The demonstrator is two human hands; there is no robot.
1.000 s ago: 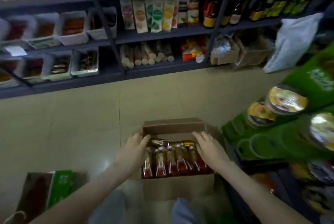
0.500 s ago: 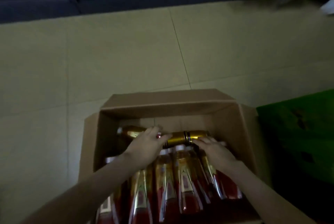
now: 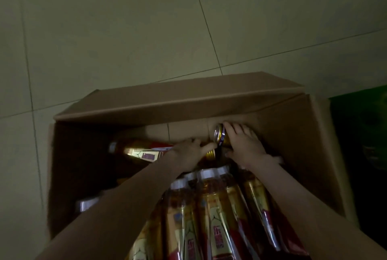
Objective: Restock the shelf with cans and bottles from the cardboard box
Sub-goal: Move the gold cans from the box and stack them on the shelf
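Brown cardboard box (image 3: pixel 293 129) sitting open on the pale tiled floor (image 3: pixel 125 29)
Left grip (image 3: pixel 186 151) is clenched round the neck of a sideways amber bottle with a red-gold label (image 3: pixel 142 152) by the far wall; right grip (image 3: pixel 245 146) grasps a second gold-capped bottle (image 3: pixel 219 136) just beside it. Matching bottles (image 3: pixel 215 207) packed nearer.

Pale tiled floor (image 3: pixel 125 29) carries the open cardboard box (image 3: pixel 178 100) around the right grip (image 3: pixel 244 146), a green object (image 3: pixel 360 125) further right.
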